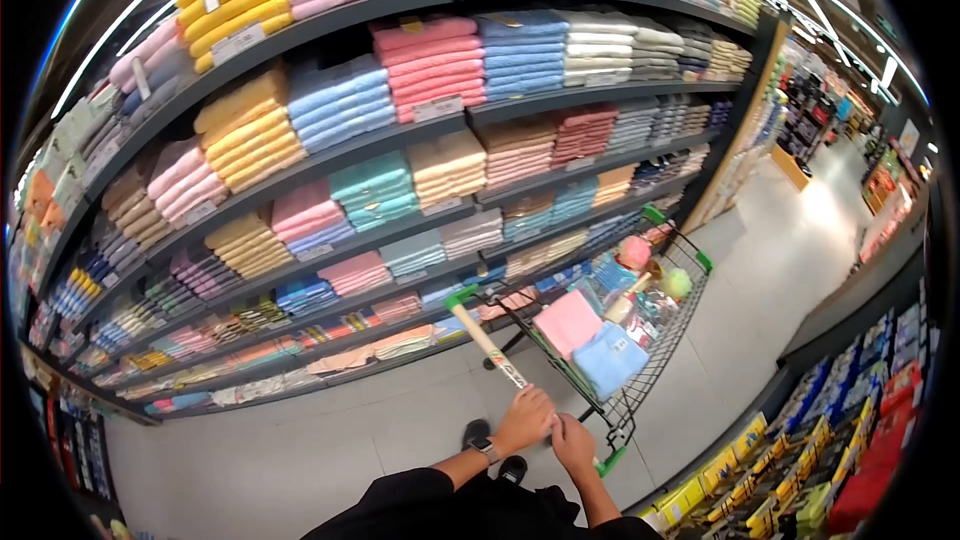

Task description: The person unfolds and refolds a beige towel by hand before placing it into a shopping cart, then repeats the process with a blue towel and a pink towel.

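A wire shopping cart [655, 370] with green corner pieces stands in front of me. My left hand [525, 420], with a watch on its wrist, is closed on the cart handle [487, 345]. Close beside it, almost touching, my right hand [573, 443] is closed around the same bar nearer its right end. In the cart lie a folded pink towel [568, 323] and a folded blue towel [610, 359]. Farther forward are a pink fluffy item [634, 252], a yellow-green fluffy item [676, 284] and several packaged goods that I cannot make out.
Shelves along the left and front hold many stacks of folded towels [428, 62] in several colours, with price tags on the edges. At the lower right is a display of packaged goods [800, 470]. A tiled aisle floor [760, 270] runs away to the upper right.
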Available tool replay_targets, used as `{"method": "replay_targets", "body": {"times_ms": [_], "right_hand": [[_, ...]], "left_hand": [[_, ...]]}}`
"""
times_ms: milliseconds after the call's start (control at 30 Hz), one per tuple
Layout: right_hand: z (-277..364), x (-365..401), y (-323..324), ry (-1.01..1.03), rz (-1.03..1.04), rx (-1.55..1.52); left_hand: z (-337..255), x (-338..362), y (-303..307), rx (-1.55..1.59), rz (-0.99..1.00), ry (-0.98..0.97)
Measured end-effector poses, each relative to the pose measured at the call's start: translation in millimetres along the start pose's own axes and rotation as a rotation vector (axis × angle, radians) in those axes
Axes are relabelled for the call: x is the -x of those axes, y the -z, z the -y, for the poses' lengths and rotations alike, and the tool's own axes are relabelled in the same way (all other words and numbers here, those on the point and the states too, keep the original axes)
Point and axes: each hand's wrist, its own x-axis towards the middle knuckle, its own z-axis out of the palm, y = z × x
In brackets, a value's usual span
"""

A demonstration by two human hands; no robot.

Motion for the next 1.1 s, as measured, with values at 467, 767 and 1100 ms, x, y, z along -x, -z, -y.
{"method": "replay_targets", "body": {"times_ms": [467, 767, 1100], "right_hand": [[20, 26, -37, -0.112, -0.044, 0.168], [42, 46, -63, -0.184, -0.018, 0.224], [66, 71, -83, -0.184, -0.063, 0.281]], "left_hand": [[23, 44, 34, 0.036, 0.190, -0.094], [48, 70, 64, 0.127, 0.214, -0.227], [62, 87, 70, 0.071, 0.226, -0.317]]}}
